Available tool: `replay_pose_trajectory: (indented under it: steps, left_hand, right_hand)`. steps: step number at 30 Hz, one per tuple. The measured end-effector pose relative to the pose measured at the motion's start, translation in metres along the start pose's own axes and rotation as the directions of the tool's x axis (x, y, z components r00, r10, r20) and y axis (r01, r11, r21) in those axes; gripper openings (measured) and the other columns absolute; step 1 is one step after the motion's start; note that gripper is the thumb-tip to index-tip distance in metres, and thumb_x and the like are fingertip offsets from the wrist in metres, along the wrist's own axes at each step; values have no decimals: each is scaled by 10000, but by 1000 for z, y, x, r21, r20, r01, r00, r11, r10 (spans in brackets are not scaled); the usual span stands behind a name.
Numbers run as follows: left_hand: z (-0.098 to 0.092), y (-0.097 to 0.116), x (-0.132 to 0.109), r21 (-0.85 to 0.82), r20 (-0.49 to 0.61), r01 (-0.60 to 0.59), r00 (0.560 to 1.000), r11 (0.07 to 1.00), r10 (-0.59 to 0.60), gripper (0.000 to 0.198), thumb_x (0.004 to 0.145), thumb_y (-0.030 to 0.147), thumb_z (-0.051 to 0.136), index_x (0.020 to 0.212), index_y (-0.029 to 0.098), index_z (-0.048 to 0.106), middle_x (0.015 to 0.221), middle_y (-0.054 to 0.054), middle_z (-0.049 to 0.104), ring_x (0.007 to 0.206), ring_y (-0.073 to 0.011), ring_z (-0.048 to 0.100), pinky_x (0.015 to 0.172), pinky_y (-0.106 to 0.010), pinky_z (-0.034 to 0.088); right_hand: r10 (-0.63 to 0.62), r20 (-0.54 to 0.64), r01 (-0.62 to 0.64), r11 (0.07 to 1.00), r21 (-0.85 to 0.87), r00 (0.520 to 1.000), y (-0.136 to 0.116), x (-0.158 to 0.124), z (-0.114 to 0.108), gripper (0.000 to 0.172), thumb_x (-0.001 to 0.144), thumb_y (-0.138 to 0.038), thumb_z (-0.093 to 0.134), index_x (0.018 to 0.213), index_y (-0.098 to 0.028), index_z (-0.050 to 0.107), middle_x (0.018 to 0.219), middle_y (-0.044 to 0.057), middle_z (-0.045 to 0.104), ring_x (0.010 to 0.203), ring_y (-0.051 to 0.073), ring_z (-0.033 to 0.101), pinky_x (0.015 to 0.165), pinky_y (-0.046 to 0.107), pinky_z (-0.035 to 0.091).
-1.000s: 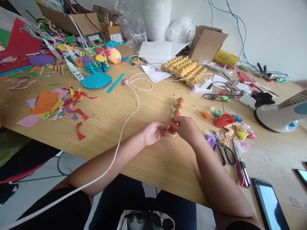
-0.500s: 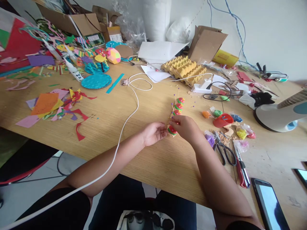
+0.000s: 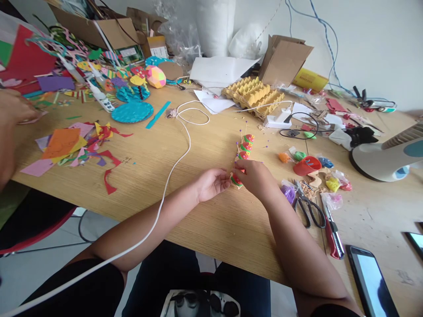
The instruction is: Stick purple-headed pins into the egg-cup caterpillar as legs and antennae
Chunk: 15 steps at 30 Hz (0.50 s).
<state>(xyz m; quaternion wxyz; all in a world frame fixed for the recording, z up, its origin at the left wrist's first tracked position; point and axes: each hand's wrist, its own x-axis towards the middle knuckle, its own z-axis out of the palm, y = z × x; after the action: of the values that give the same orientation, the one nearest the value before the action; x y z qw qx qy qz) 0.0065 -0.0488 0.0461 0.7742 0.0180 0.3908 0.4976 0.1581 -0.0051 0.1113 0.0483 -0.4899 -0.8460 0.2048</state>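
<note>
A row of small red and green painted humps (image 3: 244,155), like a strip cut from an egg carton, lies on the wooden table before me, with yellow spots on it. Several purple-headed pins (image 3: 241,135) stand along its left side. My left hand (image 3: 214,184) pinches the near end of the strip at its left edge, thumb and fingers curled. From the right, my right hand (image 3: 254,174) reaches over the nearest humps with its fingertips pressed together. Whatever those fingertips grip is too small and hidden to make out.
Right of the strip lie an orange-red cup (image 3: 307,165), black-handled scissors (image 3: 309,204), a box cutter (image 3: 333,233) and a phone (image 3: 373,279). Yellow egg carton (image 3: 254,94) sits behind. A white cable (image 3: 172,169) crosses my left arm. Another person's hand (image 3: 13,114) is at the far left, near paper scraps (image 3: 62,143).
Another person's hand has come into view at the left edge. My right hand has shifted very slightly at the strip; my left hand stays in place.
</note>
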Motion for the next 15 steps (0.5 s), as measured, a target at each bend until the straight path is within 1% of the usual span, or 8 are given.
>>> replay_pose_trajectory:
  steps: [7, 15]
  left_hand:
    - [-2, 1, 2, -2, 50, 10, 999, 1000, -10, 183, 870, -18, 510, 771, 118, 582, 645, -61, 651, 557, -129, 648, 538, -199, 548]
    - [-1, 1, 1, -7, 44, 5, 999, 1000, -4, 192, 881, -20, 480, 783, 109, 583, 655, -64, 654, 560, -122, 652, 568, -198, 576]
  right_hand:
    - [-19, -9, 18, 993, -120, 1000, -4, -1, 4, 176, 942, -292, 526, 860, -230, 669, 826, 62, 709, 731, 190, 577, 601, 293, 240]
    - [-41, -15, 36, 975, -219, 999, -6, -3, 7, 214, 969, -308, 504, 895, -239, 693, 856, 62, 731, 785, 201, 614, 622, 293, 257]
